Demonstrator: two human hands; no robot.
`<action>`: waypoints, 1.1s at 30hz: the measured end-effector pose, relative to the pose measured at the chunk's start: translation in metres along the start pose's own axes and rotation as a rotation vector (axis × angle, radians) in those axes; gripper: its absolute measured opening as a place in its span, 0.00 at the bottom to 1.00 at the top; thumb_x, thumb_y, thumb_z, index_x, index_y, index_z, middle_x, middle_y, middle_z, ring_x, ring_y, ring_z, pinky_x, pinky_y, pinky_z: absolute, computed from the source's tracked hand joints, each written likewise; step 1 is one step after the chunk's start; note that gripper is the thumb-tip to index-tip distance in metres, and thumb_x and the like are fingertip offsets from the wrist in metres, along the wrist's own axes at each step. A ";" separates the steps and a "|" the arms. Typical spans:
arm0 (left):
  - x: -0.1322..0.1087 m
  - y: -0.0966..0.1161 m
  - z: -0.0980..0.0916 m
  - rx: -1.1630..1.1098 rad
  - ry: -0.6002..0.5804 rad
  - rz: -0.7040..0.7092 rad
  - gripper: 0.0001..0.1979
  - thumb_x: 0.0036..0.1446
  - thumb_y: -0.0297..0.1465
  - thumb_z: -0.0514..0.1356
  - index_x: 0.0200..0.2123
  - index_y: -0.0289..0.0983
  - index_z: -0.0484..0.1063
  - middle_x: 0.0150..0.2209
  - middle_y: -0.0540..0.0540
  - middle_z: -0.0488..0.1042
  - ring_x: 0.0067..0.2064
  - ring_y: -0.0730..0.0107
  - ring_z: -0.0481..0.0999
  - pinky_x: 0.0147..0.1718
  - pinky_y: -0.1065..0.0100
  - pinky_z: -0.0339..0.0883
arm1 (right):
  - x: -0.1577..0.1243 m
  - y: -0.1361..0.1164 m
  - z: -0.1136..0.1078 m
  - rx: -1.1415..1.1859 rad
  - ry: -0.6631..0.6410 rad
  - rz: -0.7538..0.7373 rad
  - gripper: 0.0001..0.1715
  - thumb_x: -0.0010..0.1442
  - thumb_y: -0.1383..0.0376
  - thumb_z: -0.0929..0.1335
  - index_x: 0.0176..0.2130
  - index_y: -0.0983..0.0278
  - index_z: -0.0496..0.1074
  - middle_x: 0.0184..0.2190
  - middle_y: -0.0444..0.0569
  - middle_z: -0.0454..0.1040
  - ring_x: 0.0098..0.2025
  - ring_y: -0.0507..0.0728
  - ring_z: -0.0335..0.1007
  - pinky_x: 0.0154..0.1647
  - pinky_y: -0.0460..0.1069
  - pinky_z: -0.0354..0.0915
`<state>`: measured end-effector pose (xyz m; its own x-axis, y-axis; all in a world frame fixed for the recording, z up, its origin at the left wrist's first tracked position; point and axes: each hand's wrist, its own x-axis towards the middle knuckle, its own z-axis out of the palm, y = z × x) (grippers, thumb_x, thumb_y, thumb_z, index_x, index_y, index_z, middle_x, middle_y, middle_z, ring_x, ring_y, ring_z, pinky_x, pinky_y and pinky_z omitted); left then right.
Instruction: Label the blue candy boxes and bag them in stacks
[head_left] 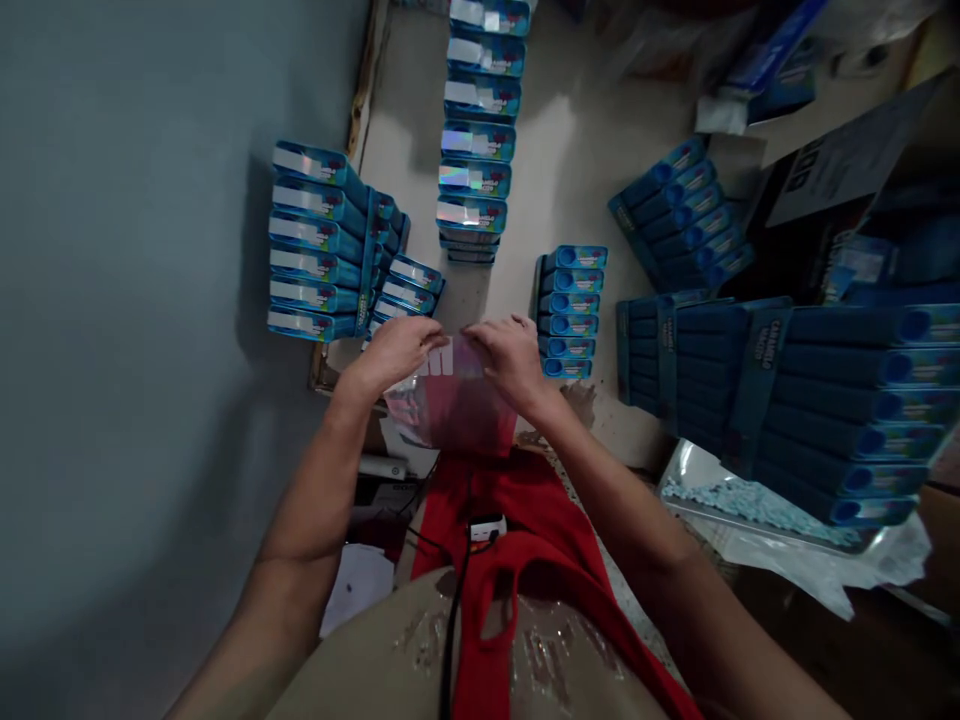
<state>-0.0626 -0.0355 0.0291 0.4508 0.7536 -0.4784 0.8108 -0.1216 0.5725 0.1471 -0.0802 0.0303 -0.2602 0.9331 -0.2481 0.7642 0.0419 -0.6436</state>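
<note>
Red apron [540,560] at six o'clock; above it, left hand [394,352] and right hand [510,355] have their fingers pinching the clear bag [454,405] top, dead centre. Tug too hard and it may split, spilling towards the blue boxes [570,312] at one o'clock.

A small transparent plastic bag [450,405] is held by its upper edge, which is pinched near the left corner by the left hand [394,352] and near the right corner by the right hand [511,355]. It is seen broadside and roughly upright, its film crinkled and glossy, with a pink-red tint across most of it and a few short white bars printed near the top. Whether anything is contained in it cannot be told.
</note>
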 end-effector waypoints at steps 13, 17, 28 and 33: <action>-0.003 -0.005 0.027 -0.123 0.180 -0.110 0.13 0.65 0.34 0.60 0.44 0.38 0.85 0.44 0.40 0.85 0.45 0.55 0.81 0.45 0.62 0.70 | 0.032 0.033 0.009 0.251 -0.120 -0.052 0.15 0.68 0.65 0.67 0.52 0.61 0.80 0.40 0.49 0.81 0.45 0.60 0.75 0.51 0.55 0.67; 0.001 -0.004 0.022 -0.129 0.126 -0.250 0.15 0.62 0.33 0.60 0.45 0.39 0.86 0.44 0.41 0.86 0.47 0.52 0.82 0.44 0.61 0.69 | 0.022 0.016 0.021 -0.214 0.142 -0.129 0.11 0.70 0.64 0.68 0.47 0.60 0.81 0.56 0.57 0.78 0.61 0.67 0.66 0.63 0.62 0.57; -0.001 -0.013 0.024 -0.273 0.123 -0.310 0.13 0.61 0.35 0.62 0.41 0.40 0.86 0.41 0.43 0.86 0.43 0.56 0.82 0.41 0.62 0.69 | -0.021 0.016 0.072 -0.302 0.169 -0.304 0.22 0.75 0.67 0.62 0.63 0.63 0.74 0.62 0.54 0.76 0.61 0.62 0.68 0.68 0.60 0.54; -0.007 -0.012 0.028 -0.197 0.131 -0.297 0.12 0.61 0.34 0.63 0.42 0.41 0.86 0.41 0.42 0.86 0.42 0.55 0.82 0.41 0.61 0.69 | -0.037 0.014 0.064 -0.190 0.252 -0.244 0.13 0.73 0.60 0.67 0.41 0.60 0.81 0.37 0.52 0.82 0.46 0.61 0.72 0.52 0.56 0.61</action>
<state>-0.0655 -0.0574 0.0067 0.1446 0.8152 -0.5609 0.8061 0.2317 0.5445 0.1295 -0.1366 -0.0154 -0.3131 0.9449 0.0961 0.7994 0.3168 -0.5105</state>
